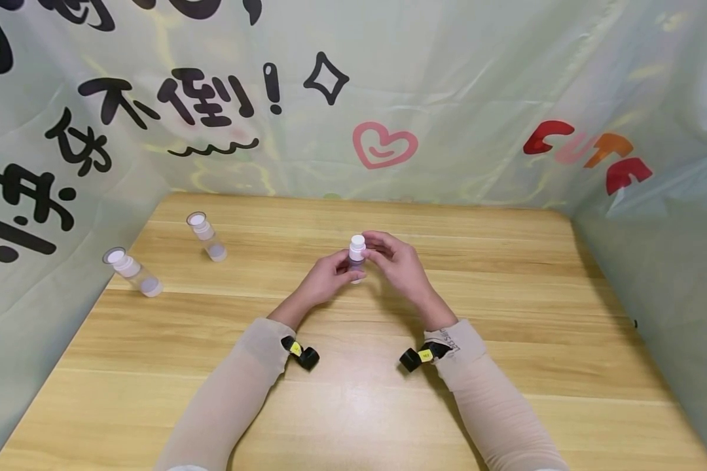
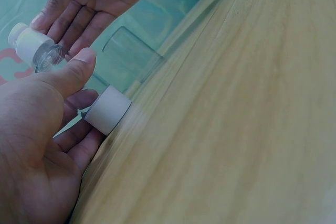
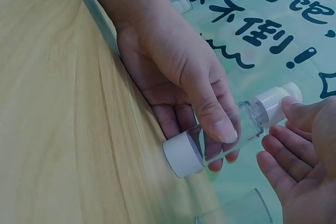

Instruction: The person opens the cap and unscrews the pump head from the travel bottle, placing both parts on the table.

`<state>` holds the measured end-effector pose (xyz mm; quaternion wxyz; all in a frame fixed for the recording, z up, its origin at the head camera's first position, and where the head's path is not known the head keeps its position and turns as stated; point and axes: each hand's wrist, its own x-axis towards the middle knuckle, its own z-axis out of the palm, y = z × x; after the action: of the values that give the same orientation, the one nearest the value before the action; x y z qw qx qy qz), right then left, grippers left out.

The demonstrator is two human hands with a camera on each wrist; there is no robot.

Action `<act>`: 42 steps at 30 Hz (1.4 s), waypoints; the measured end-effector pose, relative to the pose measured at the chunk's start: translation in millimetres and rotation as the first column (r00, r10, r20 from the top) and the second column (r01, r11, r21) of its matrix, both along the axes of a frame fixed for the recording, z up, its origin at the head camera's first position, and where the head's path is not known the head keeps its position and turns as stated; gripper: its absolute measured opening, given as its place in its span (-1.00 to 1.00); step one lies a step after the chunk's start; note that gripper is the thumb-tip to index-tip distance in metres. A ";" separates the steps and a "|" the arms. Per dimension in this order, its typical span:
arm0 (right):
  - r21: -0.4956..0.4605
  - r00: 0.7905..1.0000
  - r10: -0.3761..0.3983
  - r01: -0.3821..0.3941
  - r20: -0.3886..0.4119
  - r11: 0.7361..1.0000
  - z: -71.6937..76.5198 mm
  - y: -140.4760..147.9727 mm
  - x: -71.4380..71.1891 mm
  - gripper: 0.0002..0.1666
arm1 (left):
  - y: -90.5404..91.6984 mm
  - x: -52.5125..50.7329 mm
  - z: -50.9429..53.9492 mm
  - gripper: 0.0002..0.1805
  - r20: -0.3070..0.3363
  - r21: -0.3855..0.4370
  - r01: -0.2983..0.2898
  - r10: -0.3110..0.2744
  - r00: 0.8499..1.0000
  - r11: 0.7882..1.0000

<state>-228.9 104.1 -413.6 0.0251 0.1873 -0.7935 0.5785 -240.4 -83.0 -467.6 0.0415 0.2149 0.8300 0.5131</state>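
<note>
We found the small bottle (image 1: 357, 264) upright near the middle of the table (image 1: 507, 268), its white base (image 3: 182, 154) at the wood; whether it rested there or hung just above, we could not tell. Above the clear body came a white collar and a narrower white top.

The left hand (image 1: 325, 278) gripped the clear body low down, thumb across one side and fingers curved behind. The right hand (image 1: 397, 265) pinched the collar, its thumb against the white wall, the lower fingers loosely bent and off the bottle.

We judged the bottle light, stiff-walled and probably plastic, so a gentle grip would do. The smooth body looked likely to slip or spin in dry fingers if the collar were twisted, and the narrow shape could tip easily. We thought the body just above the base the best place to steady it, and the collar the best place to turn, with little sideways push on the top.

Just beside the bottle was a clear cap (image 2: 131, 59), easily knocked, we reckoned. Farther out, toward the table's left edge, stood two capped bottles, a nearer bottle (image 1: 134, 273) and a farther bottle (image 1: 208, 239). Behind everything hung a pale printed sheet (image 1: 459, 85).
</note>
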 end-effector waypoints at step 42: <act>0.019 0.994 -0.041 0.043 -0.105 0.999 -3.8 -15.5 8.1 -0.49 | -0.6 0.2 -1.8 -0.65 0.003 0.033 0.011 -0.011 1.000 0.999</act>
<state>-220.8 88.6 -417.4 0.0769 0.2010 -0.8008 0.5590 -240.2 -83.6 -469.3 0.0424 0.2193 0.8201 0.5268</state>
